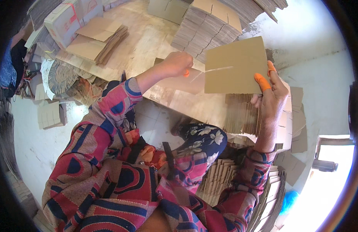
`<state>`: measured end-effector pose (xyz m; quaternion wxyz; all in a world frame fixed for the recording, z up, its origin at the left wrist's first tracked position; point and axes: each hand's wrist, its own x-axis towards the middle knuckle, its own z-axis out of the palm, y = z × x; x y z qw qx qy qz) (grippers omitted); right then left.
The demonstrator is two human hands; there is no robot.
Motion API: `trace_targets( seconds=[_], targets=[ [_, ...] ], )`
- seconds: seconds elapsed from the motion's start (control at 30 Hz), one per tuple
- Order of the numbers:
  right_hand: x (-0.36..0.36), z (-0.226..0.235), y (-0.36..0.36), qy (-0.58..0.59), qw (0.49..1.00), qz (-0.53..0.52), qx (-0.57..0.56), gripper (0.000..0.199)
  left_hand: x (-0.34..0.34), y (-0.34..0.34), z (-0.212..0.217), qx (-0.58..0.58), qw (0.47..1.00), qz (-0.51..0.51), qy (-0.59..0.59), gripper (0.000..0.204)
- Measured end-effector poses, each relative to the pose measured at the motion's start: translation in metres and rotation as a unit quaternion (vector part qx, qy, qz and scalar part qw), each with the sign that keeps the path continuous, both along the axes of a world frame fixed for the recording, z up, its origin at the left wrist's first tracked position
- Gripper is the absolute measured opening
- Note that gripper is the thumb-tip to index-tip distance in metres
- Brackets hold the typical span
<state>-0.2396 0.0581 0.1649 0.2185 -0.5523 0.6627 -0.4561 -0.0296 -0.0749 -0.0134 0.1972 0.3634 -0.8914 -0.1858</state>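
My right hand [274,89] pinches the right edge of a flat brown cardboard sheet [235,58], holding it raised and tilted above the table. Orange covers sit on its thumb and a finger. A pale line runs across the left part of the sheet. To the left of it, my left hand [177,64] is closed like a fist, apart from the sheet, with an orange cover on one fingertip. Whatever its fingers may hold is hidden. Below that hand, another cardboard piece [186,82] lies flat on the wooden table [144,34].
Behind the raised sheet stands a tall stack of slotted cardboard [206,31]. A smaller cardboard pile [99,40] and a taped box [65,21] are at the far left. More cardboard stands under my right forearm [243,112] and beside my legs [219,176].
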Motion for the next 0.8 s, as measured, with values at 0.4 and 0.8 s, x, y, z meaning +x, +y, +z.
trace_targets(
  seconds=[0.4,0.8],
  targets=[
    [0.020,-0.034,-0.024,0.073,0.994,0.046,0.074,0.042,0.001,0.004,0.004,0.009,1.000,0.008,0.024,0.018],
    [0.023,-0.069,-0.036,0.164,0.979,0.102,0.068,0.046,-0.002,0.002,-0.012,-0.045,0.997,0.011,0.066,0.015]
  ],
)
